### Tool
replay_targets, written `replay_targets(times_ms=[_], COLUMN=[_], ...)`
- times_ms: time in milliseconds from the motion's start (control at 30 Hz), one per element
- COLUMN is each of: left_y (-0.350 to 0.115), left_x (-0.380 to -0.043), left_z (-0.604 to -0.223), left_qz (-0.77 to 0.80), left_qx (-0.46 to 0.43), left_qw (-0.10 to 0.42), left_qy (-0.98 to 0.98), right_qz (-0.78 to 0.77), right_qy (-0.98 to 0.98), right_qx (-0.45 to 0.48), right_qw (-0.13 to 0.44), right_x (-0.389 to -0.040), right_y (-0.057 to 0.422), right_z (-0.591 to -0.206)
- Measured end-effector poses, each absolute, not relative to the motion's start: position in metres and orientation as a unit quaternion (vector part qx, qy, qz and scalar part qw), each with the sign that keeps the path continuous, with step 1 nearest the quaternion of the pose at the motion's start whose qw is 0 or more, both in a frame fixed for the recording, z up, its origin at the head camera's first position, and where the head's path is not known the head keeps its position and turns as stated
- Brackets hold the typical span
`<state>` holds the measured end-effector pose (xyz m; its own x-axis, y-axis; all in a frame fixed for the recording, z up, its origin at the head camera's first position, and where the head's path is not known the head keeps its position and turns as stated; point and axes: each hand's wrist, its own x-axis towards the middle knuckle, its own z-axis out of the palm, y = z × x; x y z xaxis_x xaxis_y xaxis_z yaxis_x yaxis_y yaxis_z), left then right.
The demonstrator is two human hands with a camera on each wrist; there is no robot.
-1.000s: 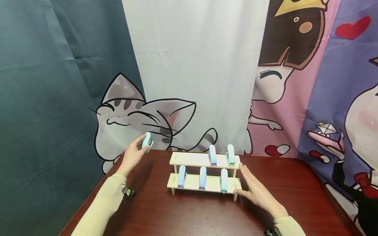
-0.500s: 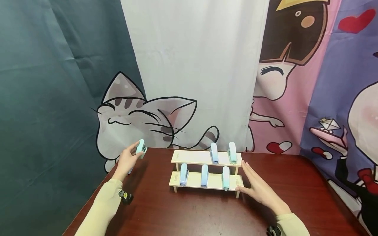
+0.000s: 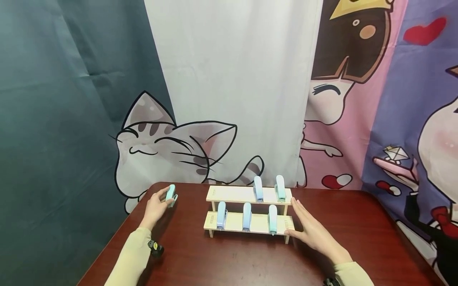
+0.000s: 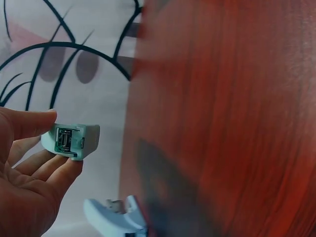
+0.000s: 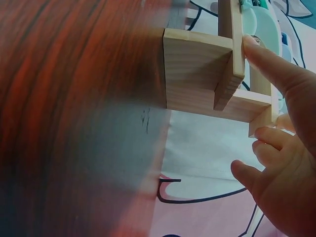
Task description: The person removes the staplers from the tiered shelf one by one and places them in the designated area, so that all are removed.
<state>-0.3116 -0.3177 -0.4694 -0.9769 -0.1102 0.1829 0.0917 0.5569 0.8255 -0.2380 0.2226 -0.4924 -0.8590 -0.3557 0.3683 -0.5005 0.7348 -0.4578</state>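
Note:
My left hand [image 3: 155, 206] pinches a mint-green stapler [image 3: 171, 196] between thumb and fingers at the table's far left. In the left wrist view the stapler's end [image 4: 71, 140] faces the camera. Below it there stands a pale blue stapler [image 4: 116, 217], hidden behind the hand in the head view. My right hand [image 3: 315, 232] rests against the right end of a two-tier wooden rack [image 3: 229, 193], fingers fairly straight, thumb at the lower shelf. On the upper shelf stand a blue stapler [image 3: 258, 188] and a mint one [image 3: 280, 188]. Several more, including a lavender-blue stapler [image 3: 221, 215], line the lower shelf.
The rack stands on a dark red-brown wooden table [image 3: 229, 262]. Behind the table hangs a printed curtain [image 3: 236, 91] with cartoon figures. Between my left hand and the rack lies bare tabletop [image 3: 189, 214].
My left hand has moved left and down toward the tabletop, carrying the mint-green stapler. The right hand stays at the rack's right end, and the staplers on the rack stay put.

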Motion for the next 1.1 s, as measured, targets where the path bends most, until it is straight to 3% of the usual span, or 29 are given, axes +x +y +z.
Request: replay_targets(times_ms=[500, 1100], left_y=[-0.310, -0.322], left_x=[-0.319, -0.312], left_z=[-0.500, -0.511], left_qz=[-0.488, -0.492], left_qx=[0.021, 0.031], left_qw=[0.091, 0.095], left_qy=[-0.868, -0.865], right_qz=[0.283, 0.282], right_qy=[-0.926, -0.929], right_qx=[0.222, 0.215], right_qw=[0.112, 0.108], right_x=[-0.238, -0.236], right_y=[0.223, 0.221], right_z=[-0.492, -0.490])
